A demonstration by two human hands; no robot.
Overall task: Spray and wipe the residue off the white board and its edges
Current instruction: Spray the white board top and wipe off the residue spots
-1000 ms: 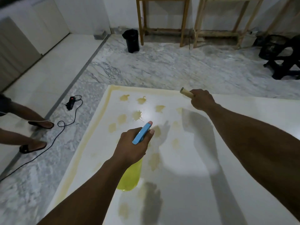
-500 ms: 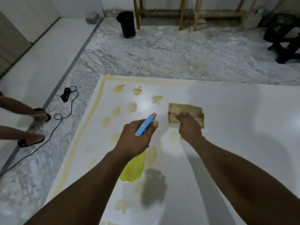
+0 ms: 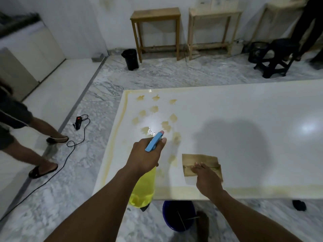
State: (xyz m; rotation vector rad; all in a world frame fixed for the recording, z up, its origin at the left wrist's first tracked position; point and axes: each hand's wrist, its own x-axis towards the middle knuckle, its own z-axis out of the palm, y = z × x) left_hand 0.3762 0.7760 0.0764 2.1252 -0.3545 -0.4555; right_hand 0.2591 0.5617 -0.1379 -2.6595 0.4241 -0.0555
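White board lies flat, raised over the marble floor. Right side reads clean. Brown residue blotches cluster toward the far-left corner, with yellowed bands along the left edge and near edge. Left hand grips the spray bottle, nozzle aimed at the blotches; wet glint there. Right hand presses a brown cloth onto the board, fingers spread. Estimate: mid-task, with blotches and both edges left. Blue bucket sits below.

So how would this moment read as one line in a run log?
left hand: grips spray bottle, nozzle toward yellow stains | right hand: presses brown cloth on white board
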